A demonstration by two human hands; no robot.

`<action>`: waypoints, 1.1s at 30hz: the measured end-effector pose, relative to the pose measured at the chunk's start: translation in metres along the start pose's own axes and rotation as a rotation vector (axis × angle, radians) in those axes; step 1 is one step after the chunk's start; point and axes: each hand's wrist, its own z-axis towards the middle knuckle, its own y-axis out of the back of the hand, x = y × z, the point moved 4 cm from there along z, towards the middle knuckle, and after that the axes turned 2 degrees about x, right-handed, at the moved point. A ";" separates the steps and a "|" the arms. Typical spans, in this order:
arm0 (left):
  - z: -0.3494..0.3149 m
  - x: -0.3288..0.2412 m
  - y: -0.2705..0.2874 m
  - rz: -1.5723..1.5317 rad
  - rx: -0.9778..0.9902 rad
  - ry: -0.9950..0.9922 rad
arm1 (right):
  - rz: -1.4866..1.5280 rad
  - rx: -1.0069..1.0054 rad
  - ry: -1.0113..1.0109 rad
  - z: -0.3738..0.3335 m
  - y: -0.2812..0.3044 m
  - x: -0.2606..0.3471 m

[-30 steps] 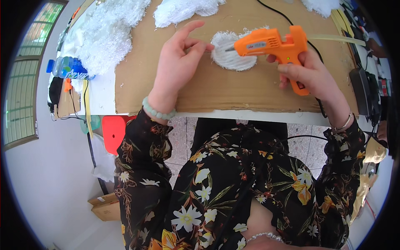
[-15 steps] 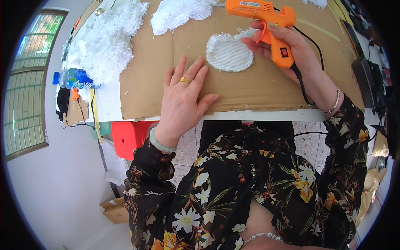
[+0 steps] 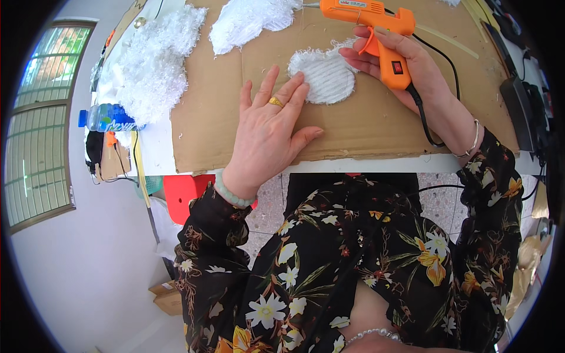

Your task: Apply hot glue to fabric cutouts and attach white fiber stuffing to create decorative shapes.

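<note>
An orange glue gun [image 3: 393, 62] is in my right hand [image 3: 421, 65], which is wrapped round its handle with fingers by the trigger. Its nozzle points left, toward a larger white fluffy piece [image 3: 250, 25] at the far side. Below the gun lies a small rounded white fabric piece [image 3: 323, 79] with frayed edges and a ribbed face. My left hand [image 3: 271, 126] lies flat and open on the cardboard, its fingertips at the left edge of the small piece. Whether the fingertips press on it, I cannot tell.
A brown cardboard sheet [image 3: 206, 129] covers the white table. White shaggy material [image 3: 156, 65] is heaped at the left beside a blue-labelled bottle [image 3: 109, 117]. The gun's black cord [image 3: 424, 120] loops past my right wrist. A red stool [image 3: 182, 197] stands below the table's edge.
My left hand has moved right and slightly forward, its fingers now reaching the small white piece. My right hand keeps hold of the glue gun, almost still.
</note>
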 end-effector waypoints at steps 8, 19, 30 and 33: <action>0.008 0.018 0.022 -0.182 -0.199 -0.012 | -0.002 -0.022 0.006 0.001 0.002 0.001; -0.021 0.002 0.003 -0.054 0.040 -0.007 | -0.066 -0.046 0.002 -0.005 -0.009 -0.012; 0.001 0.013 0.008 -0.258 0.061 0.012 | 0.064 -0.007 -0.032 0.000 -0.006 -0.015; 0.004 0.016 0.012 -0.242 -0.006 0.003 | 0.005 -0.001 -0.055 -0.004 -0.011 -0.009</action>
